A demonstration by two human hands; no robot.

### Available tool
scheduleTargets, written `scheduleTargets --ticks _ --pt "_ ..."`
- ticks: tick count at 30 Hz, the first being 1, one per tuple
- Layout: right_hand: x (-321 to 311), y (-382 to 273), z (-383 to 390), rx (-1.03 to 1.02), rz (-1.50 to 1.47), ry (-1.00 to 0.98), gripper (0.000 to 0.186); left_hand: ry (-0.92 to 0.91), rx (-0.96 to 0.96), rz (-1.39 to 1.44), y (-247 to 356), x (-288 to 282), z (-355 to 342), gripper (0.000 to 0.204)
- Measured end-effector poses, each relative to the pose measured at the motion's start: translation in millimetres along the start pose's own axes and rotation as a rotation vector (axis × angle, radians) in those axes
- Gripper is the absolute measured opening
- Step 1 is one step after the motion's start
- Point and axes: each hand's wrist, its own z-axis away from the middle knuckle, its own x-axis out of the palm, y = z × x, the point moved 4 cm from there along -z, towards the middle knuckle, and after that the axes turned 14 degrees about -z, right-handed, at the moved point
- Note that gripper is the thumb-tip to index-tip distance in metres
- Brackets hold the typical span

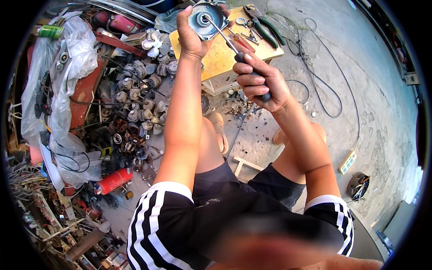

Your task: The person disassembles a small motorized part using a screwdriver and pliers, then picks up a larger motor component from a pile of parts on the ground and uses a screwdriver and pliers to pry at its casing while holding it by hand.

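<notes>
My left hand point(193, 39) is raised at the top of the view, its fingers closed around the rim of a round metal motor end cover point(205, 31) whose hollow side shows. A screwdriver point(223, 37) with a black handle is gripped in my right hand point(266, 84). Its long shaft slants up to the left, and the tip sits at the hub in the middle of the cover. Below the cover stands a low yellow-topped table point(215, 63). Lying on it are green-handled pliers point(268, 33), a metal ring point(240, 21), a red-handled tool point(243, 42) and several bolts point(250, 38).
Several small motors point(141, 85) are piled left of my legs. Plastic sheeting point(72, 81), a red cylinder point(114, 181) and heaped scrap point(67, 225) lie farther left. To the right, a cable point(335, 101) loops over concrete near a power strip point(347, 162) and a round dark part point(358, 186).
</notes>
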Motion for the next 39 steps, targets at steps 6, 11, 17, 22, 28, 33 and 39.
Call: scheduleTargets --ticks 6,11,17,22,28,33,39 --pt "-10 5 -2 -0.133 0.298 0.138 0.051 0.067 -0.031 -0.067 -13 5 -5 0.057" --pt "-15 -1 -3 -0.138 0.336 0.177 0.051 0.05 -0.017 -0.061 -22 -2 -8 0.058" --pt "-41 -10 -8 -0.434 1.319 0.351 0.046 0.166 0.001 -0.307 -26 -7 -2 0.044" --pt "-43 -13 -14 -0.64 1.779 0.348 0.047 0.231 -0.01 -0.263 -33 -16 -8 0.042" --pt "-9 -5 -14 -0.115 0.949 0.337 0.046 0.114 -0.099 0.049 -10 -38 -8 0.059" --pt "-1 -7 -8 -0.05 0.735 0.252 0.049 0.048 -0.105 0.198 2 -29 -3 0.059" --pt "3 -10 -8 -0.038 0.626 0.235 0.048 0.097 -0.083 0.157 3 -14 0 0.059"
